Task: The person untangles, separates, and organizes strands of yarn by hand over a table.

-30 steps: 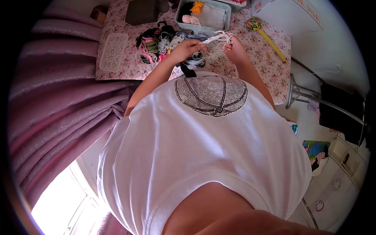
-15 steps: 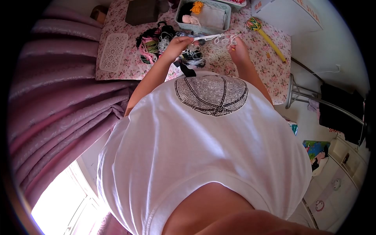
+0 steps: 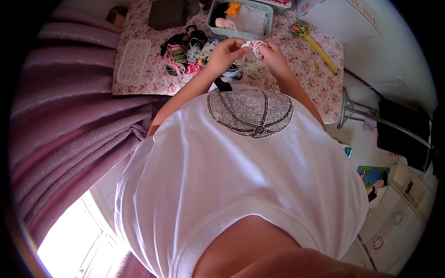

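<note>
White cord (image 3: pixel 254 45) is bunched in loops between my two hands above the table. My left hand (image 3: pixel 227 53) is closed in a pinch on its left end, fingers toward the right. My right hand (image 3: pixel 273 58) holds the looped right part, with strands crossing its fingers. Under and behind the hands lies a loose heap of pale string (image 3: pixel 256 67). Tangled yarn (image 3: pixel 177 58) in pink, green, black and white sits left of my left hand. My fingertips are partly hidden by the cord.
A light-blue basket (image 3: pixel 241 35) with yarn balls and cloth stands beyond my hands. On the flowered table (image 3: pixel 324 88) are a white lace-patterned tray (image 3: pixel 133 62), a dark box (image 3: pixel 167 15) and a yellow stick with a patterned head (image 3: pixel 320 52). A white carton (image 3: pixel 336 18) is at back right.
My hands have come closer together, the left moving right and the right slightly left. The cord, stretched between them before, is now gathered in loops.
</note>
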The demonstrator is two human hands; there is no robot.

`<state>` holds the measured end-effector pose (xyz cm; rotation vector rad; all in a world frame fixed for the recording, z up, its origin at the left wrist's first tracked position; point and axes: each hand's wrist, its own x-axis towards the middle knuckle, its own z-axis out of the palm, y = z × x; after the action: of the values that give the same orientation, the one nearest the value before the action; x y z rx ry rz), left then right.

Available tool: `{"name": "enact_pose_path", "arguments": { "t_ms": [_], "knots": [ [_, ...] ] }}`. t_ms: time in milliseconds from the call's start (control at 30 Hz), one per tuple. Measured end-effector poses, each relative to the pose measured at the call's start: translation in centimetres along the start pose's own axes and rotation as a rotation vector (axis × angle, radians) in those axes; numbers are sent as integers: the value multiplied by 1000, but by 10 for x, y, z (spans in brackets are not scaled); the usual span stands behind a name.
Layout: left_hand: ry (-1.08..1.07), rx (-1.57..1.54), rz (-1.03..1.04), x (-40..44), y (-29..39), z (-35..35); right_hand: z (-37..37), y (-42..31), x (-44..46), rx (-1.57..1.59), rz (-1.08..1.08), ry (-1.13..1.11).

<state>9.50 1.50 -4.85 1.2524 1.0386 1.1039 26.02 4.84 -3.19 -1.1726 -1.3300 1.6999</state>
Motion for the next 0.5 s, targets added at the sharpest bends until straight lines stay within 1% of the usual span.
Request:
{"name": "enact_pose_path", "arguments": {
  "t_ms": [33,67,133,167,267,367,467,500],
  "knots": [
    [16,7,-15,0,1,-1,-3,1,2,-8,-17,-34],
    [23,-51,3,0,3,-2,-6,3,3,-15,-33,-67],
    [37,-166,40,1,5,-4,-12,5,4,13,-14,14],
    [52,-153,36,1,5,-7,-16,7,5,26,-5,54],
    [99,-144,45,0,15,-12,-40,23,6,296,54,-89],
    [22,-232,-44,0,12,-23,-58,41,2,582,260,-108],
    [44,-163,-1,-2,26,-14,-67,58,-3,345,536,-11],
    [32,-161,1,-1,26,-11,-68,66,-3,208,523,8]
  ]
}}
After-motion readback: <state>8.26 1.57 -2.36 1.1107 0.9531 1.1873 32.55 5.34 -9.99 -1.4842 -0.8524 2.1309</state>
